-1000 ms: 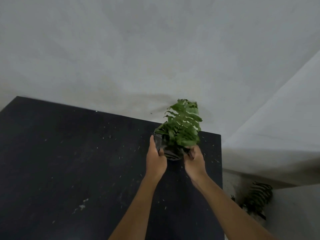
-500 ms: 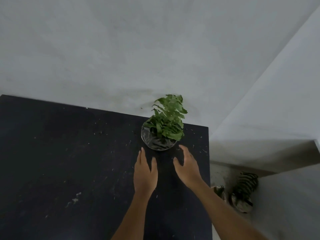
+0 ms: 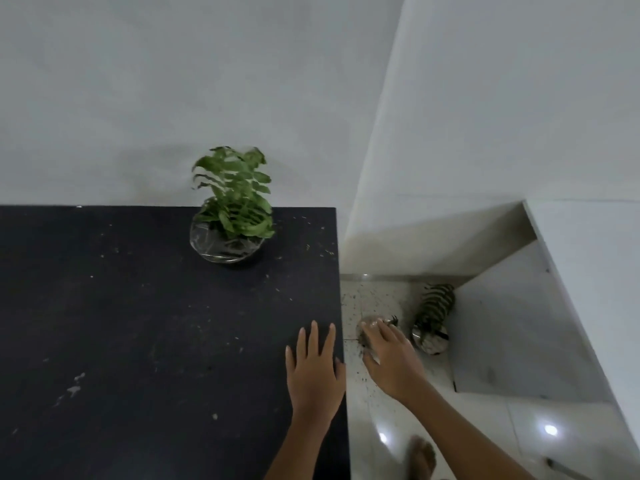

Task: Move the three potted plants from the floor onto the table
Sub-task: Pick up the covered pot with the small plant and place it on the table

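Black and dull, the table [image 3: 138,323] takes up the left half of the view and is set against the pale wall [image 3: 173,81], so that a pot placed near its far edge is backed by the wall and is unlikely to be knocked off. One potted fern [image 3: 232,220] is seen standing upright there, near the far right corner, with clear ground left in front of it and to its left; that space is judged to be reserved for the two pots still to come. On the tiled floor [image 3: 485,438], in the corner to the right of the table, a second potted plant [image 3: 433,323] is seen leaning towards the corner. Just beside it a third pot [image 3: 369,323] is partly hidden behind the right hand [image 3: 388,362], so its condition cannot be told. That hand is spread wide and nothing is held in it; it is extended past the table edge, presumably towards the nearer pot. The left hand [image 3: 317,368] is laid flat with open fingers at the right edge of the table, empty, probably as a brace while the body is bent. A bare foot [image 3: 420,455] is visible on the floor below.
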